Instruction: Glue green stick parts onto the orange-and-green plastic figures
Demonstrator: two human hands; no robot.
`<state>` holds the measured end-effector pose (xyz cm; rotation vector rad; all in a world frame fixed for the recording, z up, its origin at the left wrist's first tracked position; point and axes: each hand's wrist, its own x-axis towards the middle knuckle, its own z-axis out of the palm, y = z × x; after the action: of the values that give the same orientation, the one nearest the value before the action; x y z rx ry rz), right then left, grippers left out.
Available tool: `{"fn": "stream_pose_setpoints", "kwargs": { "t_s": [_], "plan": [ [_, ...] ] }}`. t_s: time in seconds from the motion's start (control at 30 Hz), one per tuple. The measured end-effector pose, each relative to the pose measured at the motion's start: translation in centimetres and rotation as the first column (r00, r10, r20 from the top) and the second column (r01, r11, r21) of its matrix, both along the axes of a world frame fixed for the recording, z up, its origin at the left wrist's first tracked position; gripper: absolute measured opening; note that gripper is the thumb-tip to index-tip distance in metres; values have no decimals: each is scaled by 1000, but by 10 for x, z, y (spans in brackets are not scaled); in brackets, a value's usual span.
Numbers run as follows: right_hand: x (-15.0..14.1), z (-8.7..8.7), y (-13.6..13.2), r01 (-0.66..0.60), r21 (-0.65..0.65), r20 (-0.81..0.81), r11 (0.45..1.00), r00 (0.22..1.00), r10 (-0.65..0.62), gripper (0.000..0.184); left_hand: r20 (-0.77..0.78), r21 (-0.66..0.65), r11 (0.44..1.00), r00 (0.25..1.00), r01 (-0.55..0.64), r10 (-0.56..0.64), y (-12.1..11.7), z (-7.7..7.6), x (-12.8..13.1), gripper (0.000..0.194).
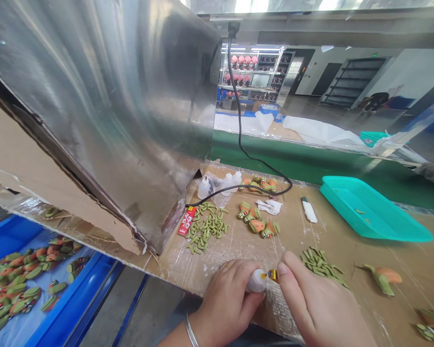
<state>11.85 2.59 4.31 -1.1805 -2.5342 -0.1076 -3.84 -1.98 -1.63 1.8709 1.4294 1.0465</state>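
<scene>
Near the front edge of the cardboard-covered table, my left hand (233, 294) is closed around a small translucent white bottle (256, 281), its top tilted to the right. My right hand (311, 299) grips a small shiny gold-coloured piece (273, 275), mostly hidden by the fingers. This piece is at the bottle's orange-tinted tip; whether they touch I cannot tell. Small green curved pieces (208, 226) lie in a pile beyond my left hand, with another pile (320, 264) behind my right hand. Several green and orange painted figures (258, 222) stand between the piles and farther back.
A large metal panel (130, 96) rises at left. A black cable (239, 125) hangs down and crosses the table. White bottles (203, 189), a red packet (186, 221), a white-handled blade (309, 211) and a teal tray (376, 212) lie around. A blue bin (72, 308) holds figure parts.
</scene>
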Motion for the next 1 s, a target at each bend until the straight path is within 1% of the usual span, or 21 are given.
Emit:
{"fn": "stream_pose_setpoints", "kwargs": {
  "t_s": [0.13,0.33,0.53,0.83,0.93,1.0],
  "plan": [
    [-2,1,1,-2,13,-5,1000,1000,2,27,-1,-5,1000,1000,1,-1,0,0,0,29],
    [-5,2,1,15,70,-17,997,1000,-14,35,2,-6,1000,1000,4,-4,0,1,-1,31],
    [-2,3,0,0,43,-20,999,1000,1,28,0,-9,1000,1000,-2,2,0,0,0,31],
    [-3,2,0,-7,70,-24,998,1000,8,29,2,-11,1000,1000,0,0,0,0,-1,30],
    [-3,4,1,-3,19,-47,1000,999,4,30,5,-13,1000,1000,6,-6,-1,-1,0,31],
    [-2,4,3,18,-44,-106,999,994,-22,34,6,-13,1000,1000,11,-11,-1,-2,0,32]
  ]
}}
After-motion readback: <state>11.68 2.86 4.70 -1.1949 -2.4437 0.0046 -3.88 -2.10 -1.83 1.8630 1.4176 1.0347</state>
